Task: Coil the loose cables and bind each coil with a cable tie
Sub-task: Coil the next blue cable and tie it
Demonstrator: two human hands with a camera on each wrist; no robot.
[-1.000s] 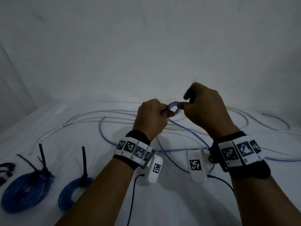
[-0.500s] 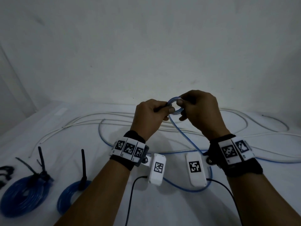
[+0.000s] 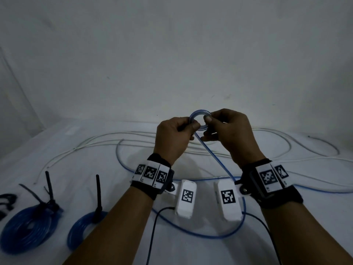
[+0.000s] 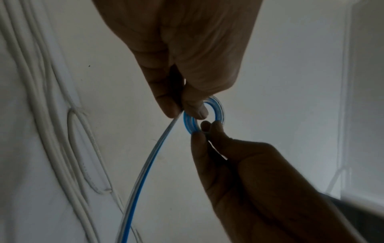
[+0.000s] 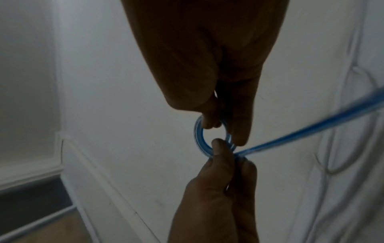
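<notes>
Above the table I hold a small coil (image 3: 200, 111) of blue cable between both hands. My left hand (image 3: 192, 124) pinches its left side with thumb and forefinger. My right hand (image 3: 207, 121) pinches the right side. The left wrist view has the coil (image 4: 220, 111) under my left hand (image 4: 182, 113). From the right wrist, the coil (image 5: 198, 139) hangs below my right hand (image 5: 224, 133). The loose blue cable (image 3: 219, 165) trails from the coil down to the table and loops between my forearms.
Two bound blue coils (image 3: 24, 232) (image 3: 82, 228) lie at the front left, each with a black cable tie (image 3: 49, 188) (image 3: 98, 194) standing up. Loose white cables (image 3: 133, 135) sprawl across the white table behind my hands. Dark items (image 3: 5, 202) sit at the left edge.
My right hand has come down from its wrapping motion and now pinches the coil. The coil has turned to face me. The slack blue loop on the table has slid nearer.
</notes>
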